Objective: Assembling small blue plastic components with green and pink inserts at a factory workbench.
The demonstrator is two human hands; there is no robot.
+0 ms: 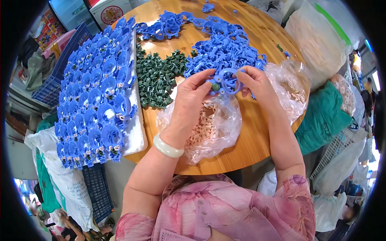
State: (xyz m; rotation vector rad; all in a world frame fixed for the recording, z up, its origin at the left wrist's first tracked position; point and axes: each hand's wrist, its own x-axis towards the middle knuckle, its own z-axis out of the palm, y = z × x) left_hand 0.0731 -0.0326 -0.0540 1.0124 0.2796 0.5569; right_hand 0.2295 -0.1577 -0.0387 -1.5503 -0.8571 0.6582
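Between my two hands, over the front of the round table, is a blue plastic ring part (229, 71) with a small dark green piece (216, 86) at its left side. The fingers of my left hand (192, 98) are closed in a pinch around the green piece and the ring's left end. My right hand (259, 84) grips the ring's right edge between thumb and fingers. Just below lies a clear plastic bag (229, 132) with small peach plastic pieces (201, 130). Loose blue plastic parts (225, 52) are heaped behind my hands, and dark green pieces (155, 80) lie to their left.
A white foam board (134, 124) on the left carries rows of blue assembled parts (94, 96). Another bag of peach pieces (295, 94) lies at the table's right. Blue ring parts (173, 26) sit farther back. Sacks (327, 116) and crates (96, 188) surround the wooden table (257, 140).
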